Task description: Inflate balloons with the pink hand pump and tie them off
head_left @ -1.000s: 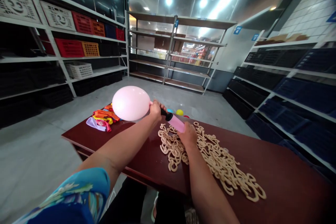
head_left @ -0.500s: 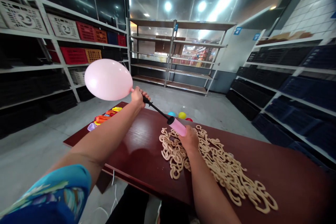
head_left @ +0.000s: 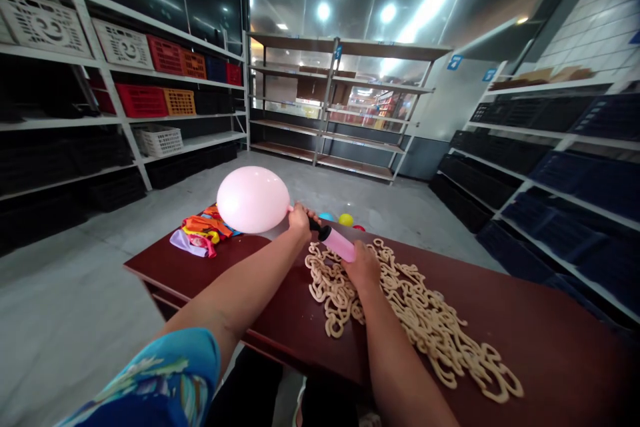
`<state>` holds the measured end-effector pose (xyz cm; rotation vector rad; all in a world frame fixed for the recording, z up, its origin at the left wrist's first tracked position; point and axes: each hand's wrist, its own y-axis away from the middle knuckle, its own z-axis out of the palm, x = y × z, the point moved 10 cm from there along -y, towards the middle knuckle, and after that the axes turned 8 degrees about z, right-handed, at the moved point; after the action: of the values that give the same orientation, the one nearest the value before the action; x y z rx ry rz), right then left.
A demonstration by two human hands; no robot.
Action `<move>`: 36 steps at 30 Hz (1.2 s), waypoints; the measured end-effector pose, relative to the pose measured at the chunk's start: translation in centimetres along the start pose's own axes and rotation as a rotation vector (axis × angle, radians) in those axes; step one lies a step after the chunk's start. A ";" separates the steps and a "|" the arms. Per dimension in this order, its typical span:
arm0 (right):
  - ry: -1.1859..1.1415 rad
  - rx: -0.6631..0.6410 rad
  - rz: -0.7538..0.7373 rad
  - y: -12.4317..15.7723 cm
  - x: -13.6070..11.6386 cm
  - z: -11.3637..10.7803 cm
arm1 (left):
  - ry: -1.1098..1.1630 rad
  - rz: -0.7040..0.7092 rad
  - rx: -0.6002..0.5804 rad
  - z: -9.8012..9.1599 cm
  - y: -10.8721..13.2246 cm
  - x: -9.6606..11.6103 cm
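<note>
A pale pink balloon (head_left: 253, 199), partly inflated, sits on the black nozzle end of a small pink hand pump (head_left: 339, 244). My left hand (head_left: 299, 219) is closed round the balloon's neck and the pump's black end. My right hand (head_left: 363, 267) grips the pump's pink barrel, resting over a heap of beige plastic chain links (head_left: 430, 323) on the dark red table (head_left: 530, 340). The pump rod is pushed in, hardly showing between my hands.
A pile of limp coloured balloons (head_left: 200, 232) lies at the table's far left corner. Small blue and yellow balls (head_left: 337, 219) sit just beyond the far edge. Shelving with crates (head_left: 150, 80) lines the left, back and right walls around a grey floor.
My left hand, which had pulled the balloon and pump rod up and out to the left half a second ago, has pushed back in toward the barrel. The right hand stayed put.
</note>
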<state>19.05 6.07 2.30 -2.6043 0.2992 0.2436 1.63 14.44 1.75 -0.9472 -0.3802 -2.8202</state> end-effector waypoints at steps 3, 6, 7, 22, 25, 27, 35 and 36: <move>-0.022 0.023 -0.024 -0.1 -0.2 -0.4 | -0.026 0.030 -0.023 0.4 -0.1 2.0; -0.044 0.032 -0.028 -0.2 -0.1 -0.6 | -0.059 0.078 -0.043 0.9 -0.7 5.5; -0.052 0.036 -0.029 -0.3 -0.1 -0.7 | -0.066 0.097 -0.047 1.1 -0.9 7.0; 0.016 0.004 0.049 -0.2 0.2 -0.1 | -0.076 0.141 -0.014 1.2 -2.5 6.9; 0.025 -0.003 0.033 0.0 0.0 0.1 | -0.049 0.071 -0.004 0.7 -1.2 2.8; 0.024 -0.004 0.027 0.0 0.0 0.1 | -0.031 0.033 0.001 0.5 -0.5 1.1; -0.027 0.020 -0.012 -0.3 -0.2 -0.2 | -0.077 0.094 -0.018 0.9 -0.9 4.2; -0.035 0.025 -0.006 -0.4 -0.1 -0.3 | -0.077 0.110 -0.024 1.1 -1.2 5.4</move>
<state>19.08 6.23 2.76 -2.5732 0.2806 0.2817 -2.31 15.56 5.66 -1.0501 -0.2946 -2.7015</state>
